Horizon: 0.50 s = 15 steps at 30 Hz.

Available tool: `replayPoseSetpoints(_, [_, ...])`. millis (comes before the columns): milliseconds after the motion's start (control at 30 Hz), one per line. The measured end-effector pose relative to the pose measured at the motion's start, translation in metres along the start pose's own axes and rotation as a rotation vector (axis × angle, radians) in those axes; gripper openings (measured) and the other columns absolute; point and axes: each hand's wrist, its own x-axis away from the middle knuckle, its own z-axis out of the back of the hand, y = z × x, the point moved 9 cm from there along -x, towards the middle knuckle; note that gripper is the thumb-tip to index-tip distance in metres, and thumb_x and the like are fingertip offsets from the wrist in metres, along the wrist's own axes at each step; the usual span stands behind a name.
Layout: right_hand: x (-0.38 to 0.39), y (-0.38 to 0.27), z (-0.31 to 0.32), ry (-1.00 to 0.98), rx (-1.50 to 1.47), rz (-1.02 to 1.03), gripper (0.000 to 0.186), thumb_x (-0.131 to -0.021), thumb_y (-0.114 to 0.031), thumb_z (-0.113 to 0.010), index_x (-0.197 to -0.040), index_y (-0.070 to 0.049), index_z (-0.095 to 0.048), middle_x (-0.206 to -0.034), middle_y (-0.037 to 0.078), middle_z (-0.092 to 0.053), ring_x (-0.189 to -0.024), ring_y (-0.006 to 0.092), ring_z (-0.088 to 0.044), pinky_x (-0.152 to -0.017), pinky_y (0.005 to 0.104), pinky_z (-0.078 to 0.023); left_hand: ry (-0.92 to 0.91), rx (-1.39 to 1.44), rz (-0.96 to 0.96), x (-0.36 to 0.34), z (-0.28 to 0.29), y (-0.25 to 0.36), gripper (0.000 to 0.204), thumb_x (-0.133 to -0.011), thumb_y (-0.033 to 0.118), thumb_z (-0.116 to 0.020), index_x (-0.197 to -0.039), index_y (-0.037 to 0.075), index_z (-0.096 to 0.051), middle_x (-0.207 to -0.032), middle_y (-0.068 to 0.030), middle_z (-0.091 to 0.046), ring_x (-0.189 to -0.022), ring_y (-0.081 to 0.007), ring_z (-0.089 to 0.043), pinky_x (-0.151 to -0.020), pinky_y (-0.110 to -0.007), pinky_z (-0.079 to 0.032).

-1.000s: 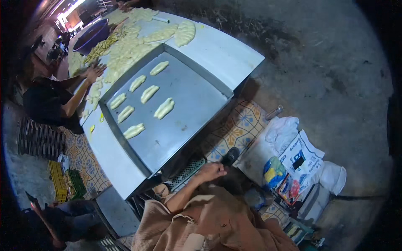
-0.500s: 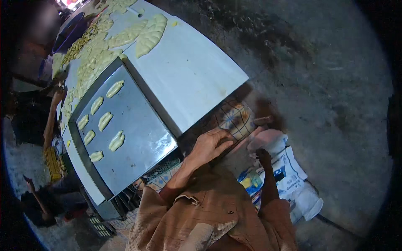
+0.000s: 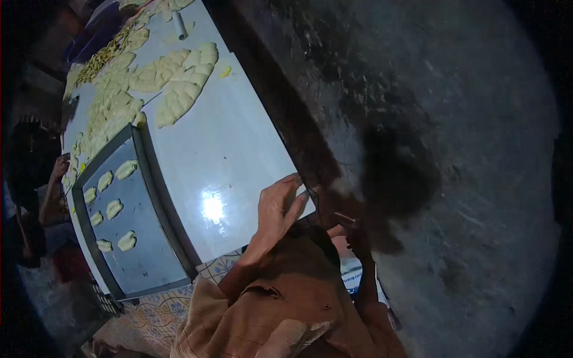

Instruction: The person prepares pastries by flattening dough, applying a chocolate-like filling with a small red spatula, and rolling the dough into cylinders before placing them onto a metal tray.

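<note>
My left hand [image 3: 278, 207] is at the near right corner of the white table [image 3: 239, 149]. Its thumb and fingers are apart and nothing shows between them. Lower and to the right, my right hand [image 3: 358, 243] hangs in shadow past the table's end, its fingers too dark to make out. Left of my left hand, a grey metal tray [image 3: 152, 271] holds several small shaped dough pieces [image 3: 126, 240], spaced apart. Farther up the table lie sheets of pale dough [image 3: 179, 98] cut into pieces.
A metal tube [image 3: 179, 26] lies near the far edge. Small yellowish strips [image 3: 104, 59] are heaped by a dark purple tub [image 3: 98, 33]. Another person's hand [image 3: 61, 167] is at the table's left side. Patterned tile [image 3: 161, 310] shows below the tray; a white printed bag [image 3: 352, 279] lies beside my right arm.
The view has shifted, with the tray now farther left and the light dimmer. My left hand has come from beside the table end onto its corner. Less of the white bag shows.
</note>
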Motion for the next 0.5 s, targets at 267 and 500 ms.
replayPoseSetpoints(267, [-0.150,-0.124,0.114,-0.119,-0.194,0.035,0.042,-0.098,-0.031,-0.066,-0.122,0.004,-0.065,-0.095,0.006,-0.068,-0.080,0.0165,-0.064,-0.079,0.0277,-0.050,0.232,-0.337,0.160,-0.026,-0.015,-0.011,0.036,-0.088,0.015,-0.074,-0.121,0.003,-0.065,-0.131,-0.0174,-0.064,-0.116,-0.0354,-0.062,-0.097,-0.044,-0.047])
replayPoseSetpoints(500, [-0.270,-0.295,0.096,-0.405,0.266,0.128,0.046,-0.101,-0.037,-0.065,-0.127,0.001,-0.065,-0.100,0.007,-0.069,-0.085,0.0181,-0.065,-0.081,0.0318,-0.051,0.433,-0.650,0.321,-0.019,0.001,-0.011,0.040,-0.091,0.024,-0.075,-0.124,0.005,-0.063,-0.134,-0.0173,-0.061,-0.121,-0.0348,-0.059,-0.098,-0.046,-0.045])
